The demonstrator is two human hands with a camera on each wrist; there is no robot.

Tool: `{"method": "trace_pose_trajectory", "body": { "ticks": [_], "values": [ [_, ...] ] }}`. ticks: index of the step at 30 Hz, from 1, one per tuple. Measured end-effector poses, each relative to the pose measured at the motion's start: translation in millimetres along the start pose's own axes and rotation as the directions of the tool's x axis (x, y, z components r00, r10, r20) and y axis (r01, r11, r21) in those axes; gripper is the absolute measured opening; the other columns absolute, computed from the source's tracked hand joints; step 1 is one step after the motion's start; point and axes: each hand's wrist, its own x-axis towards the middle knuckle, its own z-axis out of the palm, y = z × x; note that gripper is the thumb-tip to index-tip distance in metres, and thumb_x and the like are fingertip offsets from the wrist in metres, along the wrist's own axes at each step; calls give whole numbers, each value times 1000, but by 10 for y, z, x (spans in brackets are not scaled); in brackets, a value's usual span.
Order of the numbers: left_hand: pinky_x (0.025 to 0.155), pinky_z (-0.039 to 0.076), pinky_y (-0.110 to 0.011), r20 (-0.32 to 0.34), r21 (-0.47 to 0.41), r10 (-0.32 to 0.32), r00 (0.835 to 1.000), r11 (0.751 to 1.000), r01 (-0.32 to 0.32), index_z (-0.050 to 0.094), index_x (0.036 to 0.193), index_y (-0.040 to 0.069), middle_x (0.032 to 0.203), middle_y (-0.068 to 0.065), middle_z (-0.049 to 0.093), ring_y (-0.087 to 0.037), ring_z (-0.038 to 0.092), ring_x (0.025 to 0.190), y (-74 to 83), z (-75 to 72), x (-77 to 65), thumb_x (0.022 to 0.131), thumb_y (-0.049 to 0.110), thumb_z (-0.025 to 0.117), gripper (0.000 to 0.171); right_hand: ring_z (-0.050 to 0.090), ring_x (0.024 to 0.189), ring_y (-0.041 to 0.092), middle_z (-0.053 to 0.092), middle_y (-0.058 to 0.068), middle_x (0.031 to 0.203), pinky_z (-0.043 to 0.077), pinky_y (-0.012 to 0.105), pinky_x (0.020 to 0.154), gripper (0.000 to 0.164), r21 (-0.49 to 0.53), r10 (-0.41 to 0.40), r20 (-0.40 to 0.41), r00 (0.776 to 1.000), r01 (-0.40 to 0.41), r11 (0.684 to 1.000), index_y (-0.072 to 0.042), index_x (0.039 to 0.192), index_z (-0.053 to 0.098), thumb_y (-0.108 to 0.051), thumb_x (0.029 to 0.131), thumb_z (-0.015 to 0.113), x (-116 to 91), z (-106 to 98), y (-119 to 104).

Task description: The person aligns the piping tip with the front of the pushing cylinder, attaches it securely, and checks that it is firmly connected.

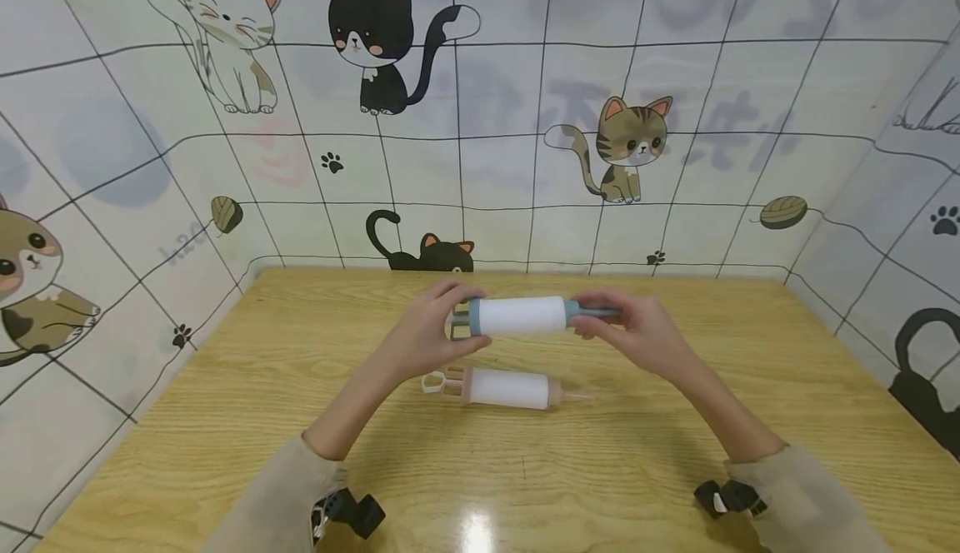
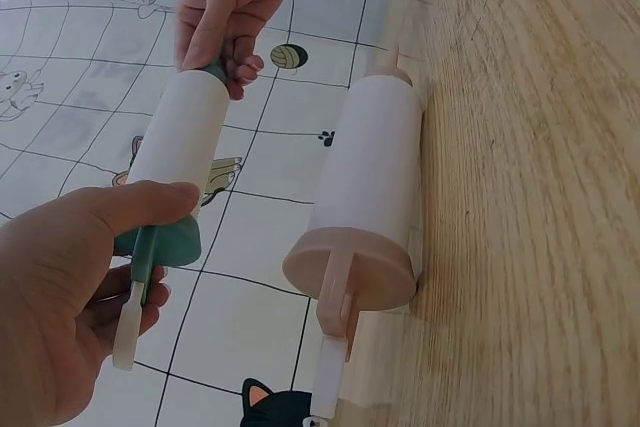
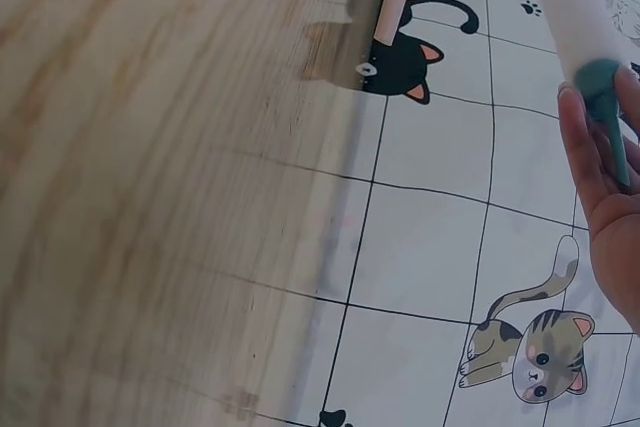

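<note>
A teal-ended syringe [image 1: 522, 316] with a white barrel lies level between the two hands, raised above the table. My left hand [image 1: 431, 330] grips its wider teal collar at the handle end, thumb and fingers on opposite sides. At the other end my right hand [image 1: 633, 328] pinches the teal cap where the thin nozzle [image 3: 617, 142] begins. A pink-ended syringe [image 1: 510, 388] of the same shape lies on the table nearer the body, touched by neither hand. Its white ring handle [image 1: 432, 382] points left and its nozzle points right.
The wooden table [image 1: 525, 486] reaches back to a wall covering [image 1: 502, 161] printed with cats and grid lines. Similar printed panels stand at the left and right. Black devices [image 1: 352, 511] are strapped at both wrists.
</note>
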Motion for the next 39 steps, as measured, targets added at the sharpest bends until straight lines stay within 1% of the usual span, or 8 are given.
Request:
{"method": "trace_pose_trajectory", "body": {
  "ticks": [5, 9, 12, 18, 21, 26, 32, 39],
  "values": [
    [80, 53, -40, -1, -20, -1, 1000, 1000, 1, 66, 119, 3, 119, -11, 62, -25, 61, 101, -79, 39, 36, 79, 16, 88, 47, 73, 75, 18, 75, 10, 92, 59, 27, 70, 23, -55, 9, -7, 1000, -9, 998, 4, 114, 69, 2, 92, 71, 9, -23, 55],
    [82, 54, -42, 6, -38, -21, 1000, 999, 21, 66, 118, 2, 118, -12, 62, -26, 62, 101, -144, 73, 47, 78, 14, 88, 47, 72, 72, 17, 75, 6, 88, 58, 26, 67, 17, -104, -4, -7, 1000, 3, 995, 1, 109, 72, 1, 92, 71, 16, -42, 121],
    [85, 54, -42, 26, -37, -39, 999, 999, 40, 66, 119, 2, 118, -12, 62, -27, 63, 102, -193, 106, 58, 79, 15, 88, 48, 72, 71, 20, 75, 3, 87, 58, 28, 66, 14, -147, -3, 11, 1000, 4, 989, -1, 106, 74, 0, 92, 71, 30, -55, 166],
    [88, 52, -44, 92, -17, -82, 992, 996, 84, 65, 122, 2, 120, -12, 61, -33, 64, 105, -284, 163, 98, 80, 20, 88, 51, 69, 68, 22, 72, 0, 82, 56, 28, 60, 10, -229, 93, 76, 993, -73, 971, -3, 103, 74, -6, 95, 71, 71, -62, 250],
    [86, 52, -43, 126, -30, -102, 987, 994, 106, 65, 123, 3, 121, -13, 60, -34, 62, 105, -332, 178, 102, 80, 21, 88, 52, 68, 67, 25, 72, 5, 82, 56, 33, 59, 9, -223, 155, 114, 981, -127, 966, -1, 102, 73, -7, 95, 70, 99, -52, 294],
    [82, 51, -39, 189, -40, -119, 975, 991, 129, 65, 125, 6, 120, -14, 59, -29, 58, 97, -411, 185, 80, 79, 17, 88, 53, 68, 68, 30, 72, 11, 83, 58, 41, 62, 9, -217, 228, 167, 959, -190, 958, -1, 99, 72, -9, 95, 71, 124, -47, 364],
    [85, 52, -38, 243, -37, -148, 959, 986, 161, 64, 124, 1, 121, -14, 63, -29, 61, 99, -482, 210, 80, 80, 16, 87, 52, 68, 69, 29, 71, 9, 80, 57, 36, 62, 8, -246, 251, 241, 938, -191, 950, -3, 99, 71, -10, 96, 69, 154, -41, 438],
    [86, 51, -39, 279, -36, -215, 936, 972, 234, 63, 120, 0, 116, -16, 65, -25, 60, 98, -548, 262, 102, 81, 18, 86, 49, 69, 73, 28, 72, 12, 85, 59, 42, 66, 5, -231, 322, 306, 896, -259, 938, 1, 97, 69, -4, 96, 68, 203, -13, 518]
  ]
}}
